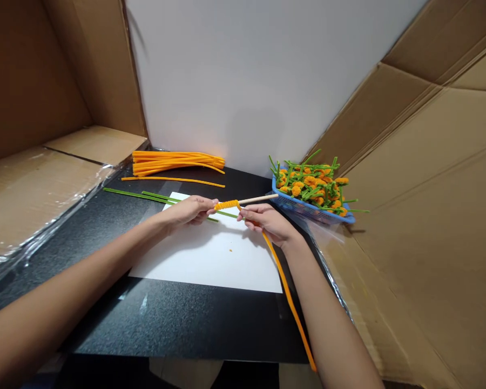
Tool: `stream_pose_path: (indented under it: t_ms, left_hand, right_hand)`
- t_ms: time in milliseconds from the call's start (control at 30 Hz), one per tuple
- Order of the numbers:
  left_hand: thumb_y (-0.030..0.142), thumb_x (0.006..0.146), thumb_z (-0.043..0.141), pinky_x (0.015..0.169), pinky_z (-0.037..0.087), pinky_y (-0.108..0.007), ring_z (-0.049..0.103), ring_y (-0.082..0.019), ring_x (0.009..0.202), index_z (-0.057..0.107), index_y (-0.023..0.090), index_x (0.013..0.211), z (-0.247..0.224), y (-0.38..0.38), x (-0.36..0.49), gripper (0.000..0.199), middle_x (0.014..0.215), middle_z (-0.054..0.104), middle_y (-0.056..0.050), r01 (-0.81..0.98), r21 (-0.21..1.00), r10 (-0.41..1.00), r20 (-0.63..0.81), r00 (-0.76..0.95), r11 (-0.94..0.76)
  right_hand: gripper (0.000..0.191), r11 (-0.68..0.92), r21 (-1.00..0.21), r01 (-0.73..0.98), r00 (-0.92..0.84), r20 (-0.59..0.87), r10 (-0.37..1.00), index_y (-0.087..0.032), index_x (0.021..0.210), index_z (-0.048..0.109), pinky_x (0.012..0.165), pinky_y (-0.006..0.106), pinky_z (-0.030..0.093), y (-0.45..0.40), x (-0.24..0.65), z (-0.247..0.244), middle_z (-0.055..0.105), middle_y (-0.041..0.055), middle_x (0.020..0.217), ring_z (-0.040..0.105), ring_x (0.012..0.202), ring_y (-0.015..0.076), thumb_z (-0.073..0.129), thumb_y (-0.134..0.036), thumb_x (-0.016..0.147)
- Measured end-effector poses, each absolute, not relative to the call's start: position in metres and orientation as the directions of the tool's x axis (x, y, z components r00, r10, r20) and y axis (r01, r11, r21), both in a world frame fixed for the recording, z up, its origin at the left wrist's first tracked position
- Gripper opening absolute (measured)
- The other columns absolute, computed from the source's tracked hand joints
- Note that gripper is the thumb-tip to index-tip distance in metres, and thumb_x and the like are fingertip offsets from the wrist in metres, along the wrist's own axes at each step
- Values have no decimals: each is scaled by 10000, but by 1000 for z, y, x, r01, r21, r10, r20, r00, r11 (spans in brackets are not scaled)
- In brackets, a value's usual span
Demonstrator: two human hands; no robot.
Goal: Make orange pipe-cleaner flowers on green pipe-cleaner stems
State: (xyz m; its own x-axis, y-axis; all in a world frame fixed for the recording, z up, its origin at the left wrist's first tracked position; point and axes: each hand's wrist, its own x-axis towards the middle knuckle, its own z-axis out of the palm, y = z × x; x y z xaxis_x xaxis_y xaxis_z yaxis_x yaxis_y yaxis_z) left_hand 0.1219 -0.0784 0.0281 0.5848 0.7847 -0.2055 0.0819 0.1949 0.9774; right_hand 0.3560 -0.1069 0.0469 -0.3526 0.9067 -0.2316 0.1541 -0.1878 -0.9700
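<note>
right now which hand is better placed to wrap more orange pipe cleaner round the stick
Probably the right hand: the loose orange pipe cleaner runs through it from the coil on the wooden stick, while the left hand holds the stick's end.

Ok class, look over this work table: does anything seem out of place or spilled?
A tiny orange fleck sits alone on the white paper sheet, too small to identify. One orange pipe cleaner also lies apart from the bundle.
</note>
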Motion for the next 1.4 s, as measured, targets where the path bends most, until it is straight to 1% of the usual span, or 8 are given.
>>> stream_pose_path:
  t_ms: [167, 300, 467, 567, 733, 867, 1100, 1400]
  left_hand:
    - [510, 863, 590, 479, 135, -257, 210, -84, 480, 510, 170, 635, 34, -78, 112, 417, 540, 310, 46, 161, 984, 646, -168, 745, 71]
    - [449, 853, 597, 508, 204, -259, 280, -102, 507, 516, 170, 609, 40, -78, 111, 380, 557, 366, 30, 296, 940, 592, -143, 793, -170]
    - [416, 905, 484, 558, 226, -276, 380, -140, 537, 518, 183, 605, 37, -78, 115, 382, 568, 468, 0, 535, 668, 715, -5, 699, -517]
    - [395, 905, 464, 576, 204, -288, 415, -163, 560, 552, 192, 638, 31, -80, 120, 347, 596, 534, -26, 707, 494, 844, 119, 522, -507]
    - [401, 918, 416, 585, 232, -275, 398, -146, 583, 414, 197, 606, 23, -84, 126, 373, 569, 434, 13, 621, 703, 937, 271, 219, -348]
    - [484, 889, 445, 570, 229, -267, 334, -123, 575, 348, 198, 598, 12, -82, 132, 420, 572, 334, 30, 393, 895, 974, 161, 158, -212]
    - [564, 817, 562, 470, 125, -261, 163, -80, 457, 377, 208, 600, 14, -83, 137, 456, 504, 250, 70, 97, 987, 926, -153, 345, 127]
    - [540, 876, 539, 487, 175, -260, 253, -97, 487, 472, 186, 657, 28, -82, 120, 421, 550, 346, 42, 261, 961, 715, -118, 690, -92]
  right_hand:
    - [358, -217, -969, 118, -354, -246, 902, -116, 704, 725, 459, 230, 140, -107, 364, 52, 506, -22, 560, 304, 498, 47, 861, -433, 607]
    - [331, -236, -959, 158, -383, -280, 881, -123, 665, 712, 471, 241, 139, -110, 361, 57, 500, -31, 530, 286, 490, 46, 864, -405, 581]
    - [366, -155, -947, 280, -339, -249, 907, -97, 745, 755, 475, 246, 160, -112, 359, 60, 469, -38, 505, 300, 491, 51, 799, -454, 677]
    - [377, -128, -939, 320, -287, -225, 931, -94, 806, 766, 472, 239, 208, -112, 358, 60, 521, -22, 528, 354, 488, 56, 787, -455, 697]
    - [408, -139, -955, 260, -258, -207, 944, -102, 885, 778, 456, 224, 279, -114, 350, 58, 621, 18, 607, 410, 477, 54, 818, -448, 671]
    - [403, -152, -947, 283, -237, -223, 946, -103, 883, 787, 444, 220, 319, -114, 343, 53, 665, 47, 628, 464, 452, 63, 804, -455, 689]
    - [394, -214, -950, 228, -247, -269, 931, -105, 870, 784, 402, 216, 236, -106, 354, 42, 652, 34, 618, 365, 407, 30, 821, -447, 679]
    - [350, -223, -932, 286, -320, -313, 894, -113, 722, 764, 438, 220, 211, -105, 372, 49, 598, 20, 568, 435, 509, 72, 851, -428, 598]
